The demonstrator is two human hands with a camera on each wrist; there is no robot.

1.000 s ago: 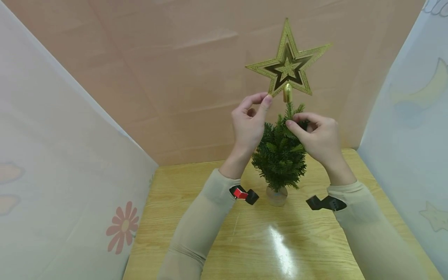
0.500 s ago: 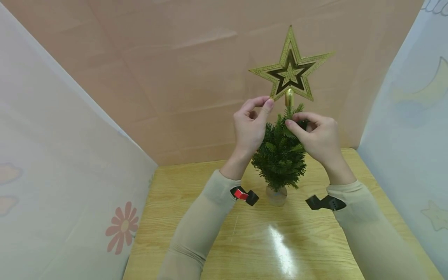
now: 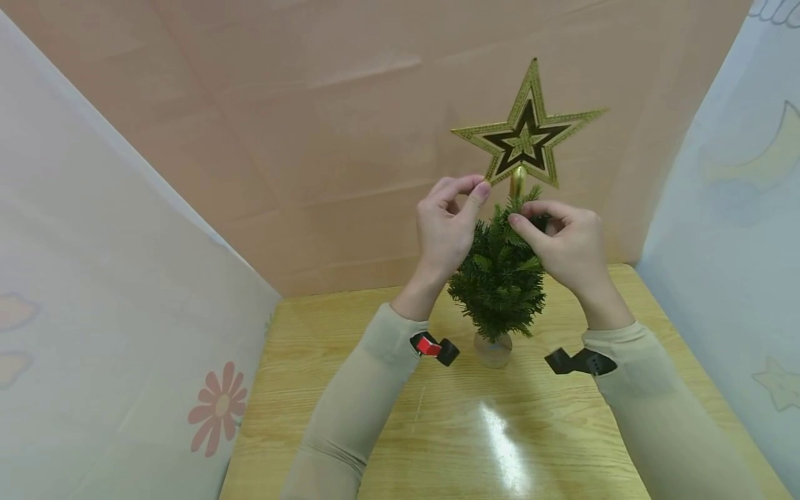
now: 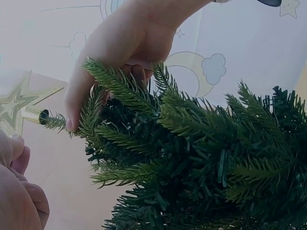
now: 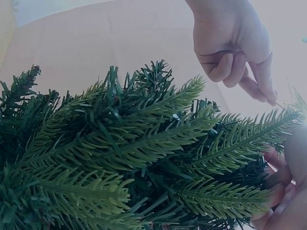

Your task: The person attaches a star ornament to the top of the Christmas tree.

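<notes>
A gold star tree topper stands over the tip of a small green artificial Christmas tree. My left hand pinches the star's lower left point between thumb and fingers. In the left wrist view the open dark end of the topper's socket is at the tree's top sprig. My right hand pinches the tree just below its tip, thumb in front; some of its fingers are hidden behind the needles. The tree is upright on a round pale base.
The tree stands on a yellow wood-grain table. Behind it rises a plain pinkish-tan backdrop. Pale printed panels stand on both sides, the left one with a red flower, the right one with a moon.
My left hand has lowered the star towards the treetop and slightly to the right, and the star tilts a little more. My right hand has stayed almost still at the tree.
</notes>
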